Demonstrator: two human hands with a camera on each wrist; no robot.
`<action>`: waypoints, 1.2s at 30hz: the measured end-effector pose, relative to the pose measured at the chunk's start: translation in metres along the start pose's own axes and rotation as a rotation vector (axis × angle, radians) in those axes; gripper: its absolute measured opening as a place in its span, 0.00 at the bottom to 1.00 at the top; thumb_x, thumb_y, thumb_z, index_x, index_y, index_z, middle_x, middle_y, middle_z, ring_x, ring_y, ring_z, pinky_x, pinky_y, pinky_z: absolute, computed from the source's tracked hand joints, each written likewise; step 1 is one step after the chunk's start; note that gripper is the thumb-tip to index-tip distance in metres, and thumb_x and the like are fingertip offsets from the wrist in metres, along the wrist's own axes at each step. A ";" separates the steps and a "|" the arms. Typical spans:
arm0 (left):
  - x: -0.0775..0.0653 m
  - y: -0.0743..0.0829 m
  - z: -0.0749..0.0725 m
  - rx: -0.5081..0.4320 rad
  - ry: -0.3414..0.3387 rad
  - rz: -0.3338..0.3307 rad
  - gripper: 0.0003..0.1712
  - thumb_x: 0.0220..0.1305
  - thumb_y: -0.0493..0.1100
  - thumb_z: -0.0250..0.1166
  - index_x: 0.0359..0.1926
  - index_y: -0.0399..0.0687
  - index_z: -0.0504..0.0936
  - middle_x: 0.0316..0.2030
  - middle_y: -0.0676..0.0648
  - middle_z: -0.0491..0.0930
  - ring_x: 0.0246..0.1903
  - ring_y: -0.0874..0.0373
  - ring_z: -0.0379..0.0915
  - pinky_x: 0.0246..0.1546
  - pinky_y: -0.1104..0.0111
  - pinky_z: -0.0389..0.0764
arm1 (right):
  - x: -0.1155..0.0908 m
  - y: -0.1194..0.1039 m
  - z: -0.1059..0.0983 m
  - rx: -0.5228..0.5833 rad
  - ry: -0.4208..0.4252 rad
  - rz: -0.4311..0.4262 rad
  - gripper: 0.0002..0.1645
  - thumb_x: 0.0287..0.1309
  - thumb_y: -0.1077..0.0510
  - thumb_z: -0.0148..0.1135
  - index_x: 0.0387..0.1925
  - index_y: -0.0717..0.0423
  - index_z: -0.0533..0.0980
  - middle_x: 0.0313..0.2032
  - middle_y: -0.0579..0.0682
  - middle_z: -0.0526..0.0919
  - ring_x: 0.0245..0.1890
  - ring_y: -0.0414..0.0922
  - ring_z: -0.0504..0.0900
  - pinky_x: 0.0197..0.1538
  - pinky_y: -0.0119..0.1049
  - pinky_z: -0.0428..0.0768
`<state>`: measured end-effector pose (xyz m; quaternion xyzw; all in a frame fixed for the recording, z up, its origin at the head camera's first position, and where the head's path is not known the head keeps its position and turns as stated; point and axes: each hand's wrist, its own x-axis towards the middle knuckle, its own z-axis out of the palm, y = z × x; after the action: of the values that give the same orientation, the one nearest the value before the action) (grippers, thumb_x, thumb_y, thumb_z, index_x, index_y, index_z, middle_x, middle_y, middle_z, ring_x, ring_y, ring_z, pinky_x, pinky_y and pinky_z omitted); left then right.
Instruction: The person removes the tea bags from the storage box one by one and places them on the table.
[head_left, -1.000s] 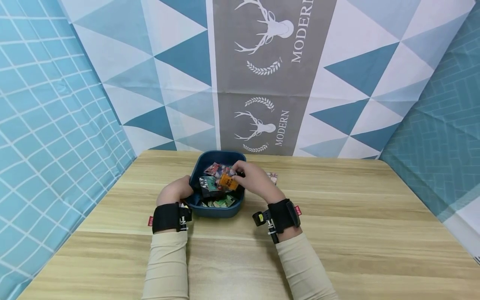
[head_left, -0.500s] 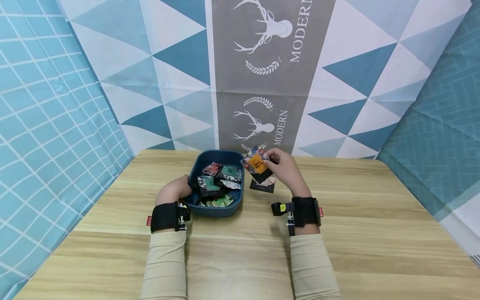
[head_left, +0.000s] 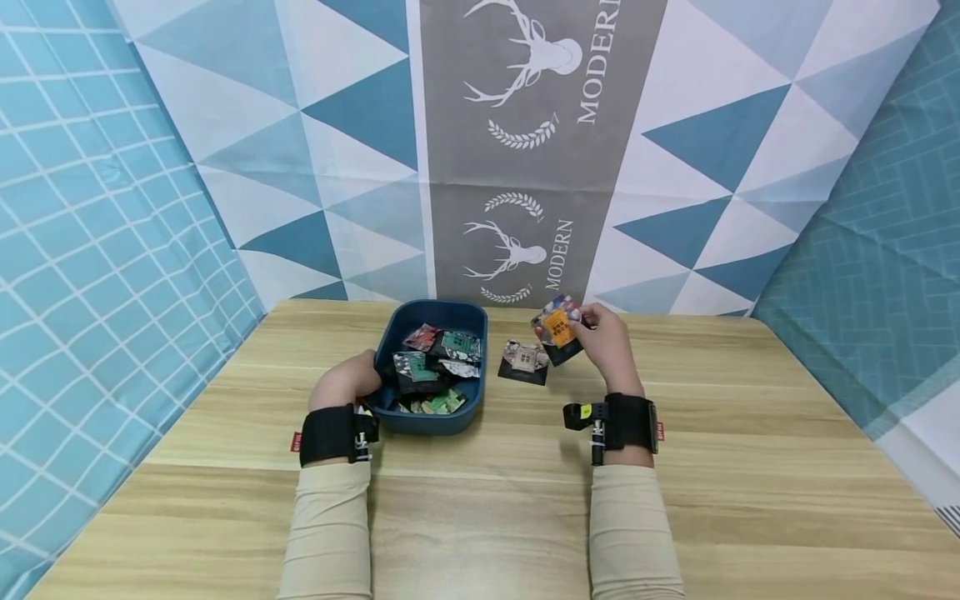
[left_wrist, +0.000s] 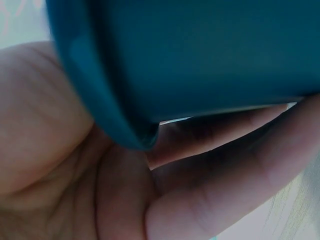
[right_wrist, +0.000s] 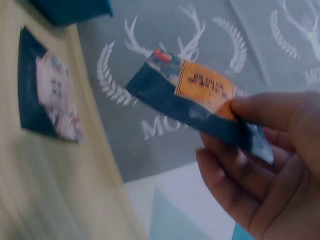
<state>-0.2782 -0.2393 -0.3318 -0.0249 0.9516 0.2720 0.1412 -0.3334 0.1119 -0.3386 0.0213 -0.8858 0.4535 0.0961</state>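
In the head view, a dark blue, rounded-square, open bin (head_left: 429, 425) is held at its left side by the left hand (head_left: 347, 379). Flat glossy sachets with green labels (head_left: 461, 343) are heaped inside. Right of the bin, a dark glossy packet with an orange label (head_left: 557, 328) is held tilted by the right hand (head_left: 609, 337). Between that packet and the bin, a flat dark packet with a pale pink label (head_left: 523, 362) is laid on the pale wood-grain tabletop (head_left: 720, 433).

In the left wrist view, the bin's rim is set against the palm and the fingers are wrapped along its wall; the thumb's tip cannot be seen. A light, steady hold should be enough.

In the right wrist view, the orange-labelled packet is pinched near one end by thumb and fingers. If it is to be set down, it is best levelled first, label upward, clear of its neighbour.
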 end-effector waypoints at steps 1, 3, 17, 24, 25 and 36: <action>0.000 0.000 0.000 0.002 -0.001 -0.002 0.17 0.66 0.35 0.45 0.55 0.35 0.64 0.46 0.34 0.70 0.34 0.47 0.70 0.31 0.65 0.69 | 0.000 0.003 -0.001 -0.001 0.006 0.025 0.19 0.65 0.57 0.50 0.54 0.62 0.70 0.49 0.62 0.74 0.50 0.57 0.74 0.50 0.47 0.73; 0.000 0.001 0.000 0.003 0.000 -0.006 0.18 0.67 0.35 0.45 0.56 0.35 0.64 0.47 0.34 0.70 0.34 0.47 0.70 0.31 0.66 0.69 | 0.000 0.008 -0.004 0.001 0.014 0.069 0.20 0.65 0.57 0.50 0.55 0.62 0.69 0.50 0.63 0.73 0.50 0.57 0.73 0.50 0.47 0.72; 0.002 -0.001 0.003 0.006 0.013 0.006 0.15 0.67 0.35 0.46 0.53 0.34 0.67 0.45 0.35 0.72 0.34 0.48 0.70 0.29 0.67 0.69 | 0.004 0.036 -0.002 0.008 0.096 0.259 0.21 0.64 0.61 0.49 0.56 0.67 0.70 0.51 0.67 0.74 0.47 0.56 0.76 0.36 0.36 0.74; 0.001 0.001 0.003 0.005 0.018 0.023 0.14 0.67 0.35 0.46 0.50 0.33 0.68 0.40 0.36 0.73 0.31 0.49 0.70 0.28 0.66 0.69 | 0.004 0.047 0.005 0.074 0.059 0.285 0.23 0.63 0.63 0.48 0.59 0.67 0.67 0.51 0.68 0.73 0.47 0.59 0.77 0.35 0.36 0.79; 0.001 0.001 0.003 0.001 0.016 0.021 0.13 0.67 0.35 0.46 0.50 0.33 0.68 0.40 0.37 0.72 0.30 0.50 0.70 0.28 0.67 0.69 | 0.003 0.048 0.005 0.089 0.052 0.289 0.24 0.63 0.64 0.48 0.60 0.67 0.66 0.51 0.69 0.73 0.48 0.60 0.77 0.35 0.37 0.80; 0.002 0.000 0.004 -0.047 0.009 0.002 0.12 0.67 0.35 0.47 0.49 0.34 0.68 0.35 0.39 0.71 0.27 0.51 0.69 0.24 0.68 0.68 | 0.004 0.055 0.015 0.014 0.038 0.279 0.29 0.62 0.65 0.47 0.65 0.64 0.60 0.55 0.69 0.71 0.49 0.60 0.75 0.37 0.39 0.72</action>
<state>-0.2788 -0.2372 -0.3354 -0.0283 0.9455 0.2945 0.1359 -0.3462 0.1326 -0.3901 -0.1099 -0.8750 0.4690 0.0486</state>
